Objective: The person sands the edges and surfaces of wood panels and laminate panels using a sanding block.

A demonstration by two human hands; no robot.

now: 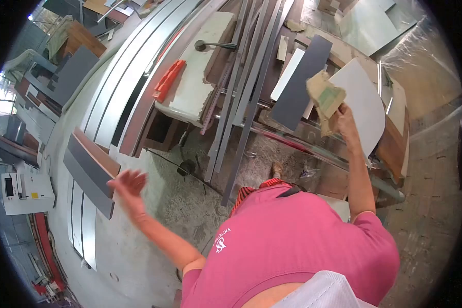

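My right hand [344, 120] is raised over the workbench and grips a crumpled piece of brown cardboard [324, 96]. Just behind the cardboard lie a dark grey panel [303, 82] and a white curved board [363, 102]. My left hand [129, 185] is stretched out low to the left, fingers spread, holding nothing. It hovers beside the end of a stack of grey and brown panels [90, 169] leaning on the floor. My pink shirt fills the lower middle of the view.
Long grey strips [241, 97] lean across the bench. A red handle [168, 79] lies on a pale slab. Long metal rails [133, 77] run diagonally on the floor. A white machine [25, 192] stands at the far left. The concrete floor is dusty.
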